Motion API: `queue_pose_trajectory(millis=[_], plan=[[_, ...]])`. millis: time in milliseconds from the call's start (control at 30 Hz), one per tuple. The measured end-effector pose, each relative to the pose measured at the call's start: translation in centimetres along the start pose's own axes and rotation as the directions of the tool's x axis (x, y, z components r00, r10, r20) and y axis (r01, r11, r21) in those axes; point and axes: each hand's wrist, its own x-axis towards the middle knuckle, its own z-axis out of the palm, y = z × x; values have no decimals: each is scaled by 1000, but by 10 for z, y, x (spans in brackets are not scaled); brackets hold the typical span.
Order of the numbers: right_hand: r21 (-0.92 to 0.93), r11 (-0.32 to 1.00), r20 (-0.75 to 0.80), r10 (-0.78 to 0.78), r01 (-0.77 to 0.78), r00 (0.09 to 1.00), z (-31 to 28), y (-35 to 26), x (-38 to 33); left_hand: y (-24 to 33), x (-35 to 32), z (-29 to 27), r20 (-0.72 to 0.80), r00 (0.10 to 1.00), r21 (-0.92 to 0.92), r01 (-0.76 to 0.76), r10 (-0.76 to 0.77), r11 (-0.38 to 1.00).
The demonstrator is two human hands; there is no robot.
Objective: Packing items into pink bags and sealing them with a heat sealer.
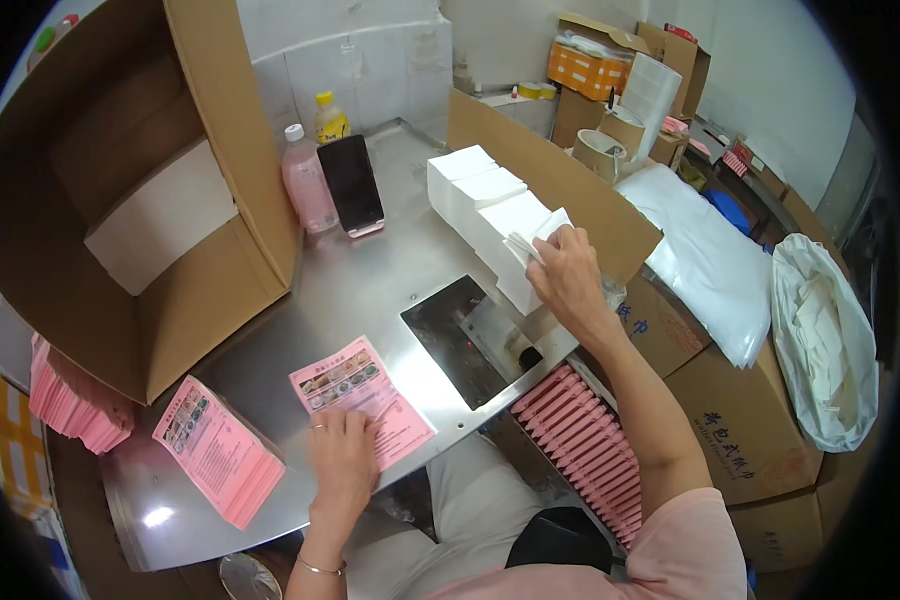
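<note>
A: Report the items left of the left hand point(342, 462).

B: A stack of pink leaflets point(218, 452) lies on the steel bench point(370, 290), just left of that hand. Further left, past the bench edge, sits a larger heap of pink sheets point(70, 400). Above both stands an open brown carton point(140, 200) tipped on its side; a pale flat panel shows inside it.

A: State of the left fingers?

B: Flat and slightly spread, pressing on a single pink leaflet point(362, 398). The leaflet is rectangular with a strip of small pictures near its top edge. It lies on the bench directly ahead of and under the fingertips.

A: Items between the two hands?

B: A dark square plate point(460, 340) set into the bench. Beyond it, a pink bottle with a white cap point(306, 185), a yellow-capped bottle point(330, 118) and a dark phone point(351, 183) stand upright near the wall.

A: State of the right hand point(568, 280)?

B: Its fingers pinch the top sheets of a row of white paper stacks point(490, 205). The row runs along a cardboard wall point(560, 185) just right of the fingers.

A: Items right of the right fingers?

B: Below the forearm, a row of pink bundles point(585, 440) standing on edge. Further right, brown cartons point(740, 420) with printed characters, a folded white plastic sheet point(710, 260), and a white bag of paper scraps point(825, 340).
</note>
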Motion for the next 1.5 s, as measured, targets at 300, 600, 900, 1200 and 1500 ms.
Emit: queue_pose_trajectory(millis=[300, 600, 900, 1200, 1500], plan=[[440, 761, 115, -573, 476, 811, 2, -122, -107, 17, 7, 12, 47, 981, -295, -166, 188, 941], [533, 774, 268, -536, 340, 800, 61, -174, -78, 38, 28, -1, 66, 990, 85, 118, -124, 989], [-223, 974, -142, -74, 41, 987, 0, -21, -8, 28, 14, 0, -41, 994, 229, 109, -103, 967], [-6, 999, -62, 45, -46, 997, 11, -7, -7, 30, 15, -9, 45, 999, 243, 19, -31, 970], [58, 998, -55, 42, -39, 998, 4, -3, -8, 28, 25, -1, 48, 998, 235, -42, 31, 971]])
